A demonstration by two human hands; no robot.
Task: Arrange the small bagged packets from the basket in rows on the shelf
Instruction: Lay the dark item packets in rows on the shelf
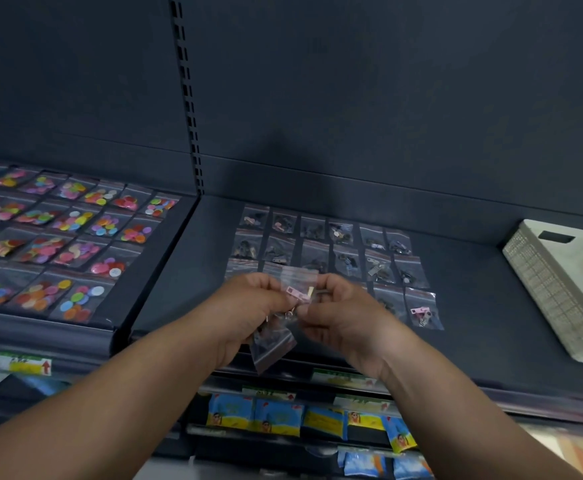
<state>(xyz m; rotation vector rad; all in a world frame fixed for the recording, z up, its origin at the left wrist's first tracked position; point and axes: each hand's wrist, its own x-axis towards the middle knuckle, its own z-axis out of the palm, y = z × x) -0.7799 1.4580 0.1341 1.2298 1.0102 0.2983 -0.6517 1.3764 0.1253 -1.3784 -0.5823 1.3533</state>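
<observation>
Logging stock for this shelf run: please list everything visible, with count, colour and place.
Clear zip packets of dark zipper sliders: several rows, count partly hidden, centre of the dark metal shelf.
Clear packet with pink slider: one, pinched by both hands.
Spare clear packets: a few, hanging under the left hand.
Packets of multicoloured buttons: many, in rows, left bay.
White perforated basket: one, shelf's right end.
Blue-and-yellow sachets: several, lower tier.
Green-yellow price labels: several, shelf edges.
Left hand: one, grips packets.
Right hand: one, pinches the pink-slider packet.
</observation>
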